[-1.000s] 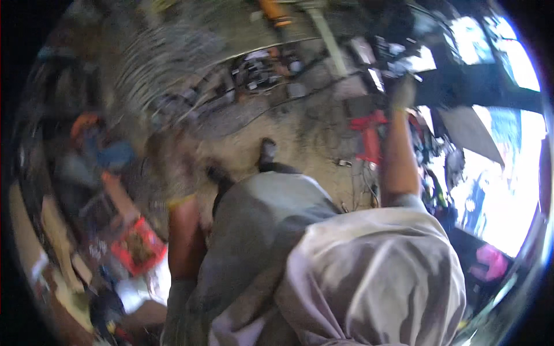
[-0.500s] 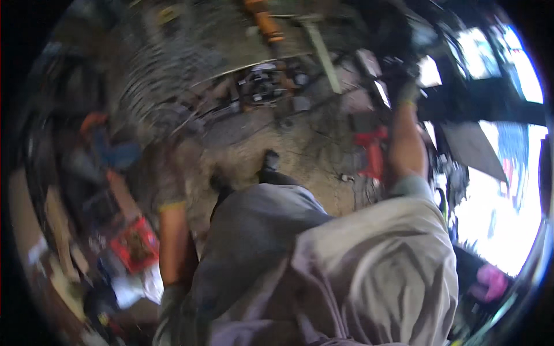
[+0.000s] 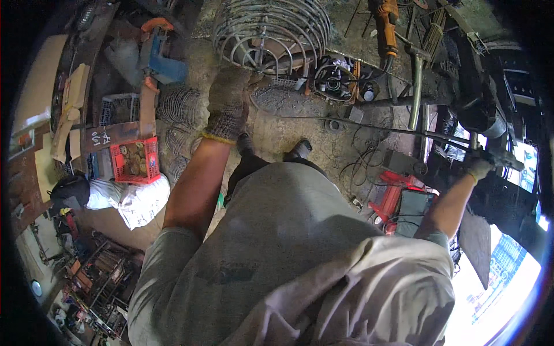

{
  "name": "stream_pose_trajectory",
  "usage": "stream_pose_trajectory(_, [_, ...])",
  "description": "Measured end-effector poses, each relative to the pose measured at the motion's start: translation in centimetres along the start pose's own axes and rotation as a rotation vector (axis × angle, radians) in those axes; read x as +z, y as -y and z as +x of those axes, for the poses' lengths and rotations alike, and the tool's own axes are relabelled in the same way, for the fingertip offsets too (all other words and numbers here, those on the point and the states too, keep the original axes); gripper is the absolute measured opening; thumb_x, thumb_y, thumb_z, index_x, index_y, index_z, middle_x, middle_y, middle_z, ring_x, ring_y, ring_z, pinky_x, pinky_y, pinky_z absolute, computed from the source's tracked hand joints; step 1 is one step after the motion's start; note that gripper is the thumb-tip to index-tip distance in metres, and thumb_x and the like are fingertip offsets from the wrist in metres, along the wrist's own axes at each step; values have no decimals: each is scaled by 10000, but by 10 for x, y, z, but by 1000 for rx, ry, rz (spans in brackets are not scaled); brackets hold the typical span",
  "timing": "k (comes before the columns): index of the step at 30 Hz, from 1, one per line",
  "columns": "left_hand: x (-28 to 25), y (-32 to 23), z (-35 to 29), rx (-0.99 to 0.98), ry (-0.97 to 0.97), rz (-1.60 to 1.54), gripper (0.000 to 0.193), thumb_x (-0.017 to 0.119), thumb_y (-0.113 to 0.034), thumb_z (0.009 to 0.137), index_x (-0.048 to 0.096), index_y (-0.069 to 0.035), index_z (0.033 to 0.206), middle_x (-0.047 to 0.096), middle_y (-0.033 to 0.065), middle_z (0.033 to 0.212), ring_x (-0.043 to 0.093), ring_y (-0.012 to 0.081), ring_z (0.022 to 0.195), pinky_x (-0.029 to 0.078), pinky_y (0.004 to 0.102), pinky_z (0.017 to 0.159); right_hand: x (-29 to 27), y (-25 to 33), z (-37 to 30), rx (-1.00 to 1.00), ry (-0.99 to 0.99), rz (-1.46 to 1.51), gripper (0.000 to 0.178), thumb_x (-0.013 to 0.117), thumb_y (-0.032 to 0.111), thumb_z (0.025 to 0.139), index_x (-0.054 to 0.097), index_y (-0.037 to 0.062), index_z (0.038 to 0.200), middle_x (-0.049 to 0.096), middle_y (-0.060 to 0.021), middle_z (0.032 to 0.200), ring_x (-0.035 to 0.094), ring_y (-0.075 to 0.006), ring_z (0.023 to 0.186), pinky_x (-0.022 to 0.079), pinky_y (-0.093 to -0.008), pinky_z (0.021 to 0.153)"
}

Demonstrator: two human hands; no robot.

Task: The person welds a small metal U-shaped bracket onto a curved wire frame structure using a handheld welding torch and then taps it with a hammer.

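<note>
My left hand (image 3: 229,104), in a grey knitted work glove with a yellow cuff, is raised in front of me beside the lower rim of a round wire frame (image 3: 271,37). Its fingers look loosely bent, and I see nothing held in them; whether they touch the frame is unclear. Far to the right, my right hand (image 3: 482,166), also gloved, is closed beside a dark metal piece (image 3: 508,158). What its fingers grip cannot be made out. A long dark rod (image 3: 398,130) runs towards that hand from the middle.
An orange power tool (image 3: 388,29) and a pale-handled hammer (image 3: 416,86) lie ahead on the right. Loose cables (image 3: 360,164) trail over the floor near a red metal stand (image 3: 392,193). Left are a red crate (image 3: 135,161), white sacks (image 3: 141,202) and stacked wire rings (image 3: 178,108).
My view has swung left, and the blur has cleared. In the picture, my left hand has moved up and right beside the wire frame; my right hand now appears farther right and lower.
</note>
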State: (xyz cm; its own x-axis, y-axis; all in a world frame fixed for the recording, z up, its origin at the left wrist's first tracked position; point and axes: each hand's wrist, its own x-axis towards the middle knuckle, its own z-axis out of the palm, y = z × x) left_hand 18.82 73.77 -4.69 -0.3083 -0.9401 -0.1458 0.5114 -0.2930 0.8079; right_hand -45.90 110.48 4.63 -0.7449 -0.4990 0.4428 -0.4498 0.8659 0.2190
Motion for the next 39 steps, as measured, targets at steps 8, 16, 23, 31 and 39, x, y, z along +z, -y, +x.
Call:
stream_pose_trajectory(8, [9, -4, 0, -62, -107, -124, 105, 647, -87, 903, 619, -16, 975, 665, 151, 900, 686, 335, 892, 580, 518, 862, -144, 66, -95, 525, 134, 1699, 399, 549, 366, 942, 615, 22, 1134, 623, -71, 876, 624, -249, 812, 520, -373, 698])
stream_pose_trajectory(16, [-6, 7, 2, 2, -31, -3, 159, 679, -88, 889, 665, 1, 1020, 685, 119, 970, 688, 234, 849, 579, 387, 779, -177, 197, -163, 603, 338, 2018, 438, 556, 298, 967, 571, -17, 1272, 653, -105, 913, 620, -208, 802, 520, -350, 749])
stream_pose_trajectory(23, [2, -5, -2, 130, 37, 382, 130, 669, -118, 917, 670, 5, 960, 700, 118, 901, 704, 226, 831, 585, 385, 779, -191, 265, -187, 445, 580, 2032, 304, 661, 48, 842, 610, -5, 1138, 679, -158, 908, 679, -288, 827, 558, -366, 727])
stream_pose_trajectory(31, [19, -19, -10, -10, -38, 90, 147, 659, -144, 931, 684, 1, 924, 715, 105, 922, 699, 217, 807, 554, 350, 764, -237, 337, -220, 24, 596, 1549, 387, 629, 89, 912, 483, 15, 1263, 627, -96, 992, 663, -173, 761, 575, -312, 644])
stream_pose_trajectory(39, [-9, 3, 1, 24, 9, 184, 221, 688, -229, 903, 704, -17, 967, 732, 78, 895, 697, 182, 825, 540, 332, 766, -225, 352, -234, -157, 526, 1315, 502, 672, 149, 879, 467, -17, 1306, 643, -115, 916, 646, -174, 709, 540, -337, 651])
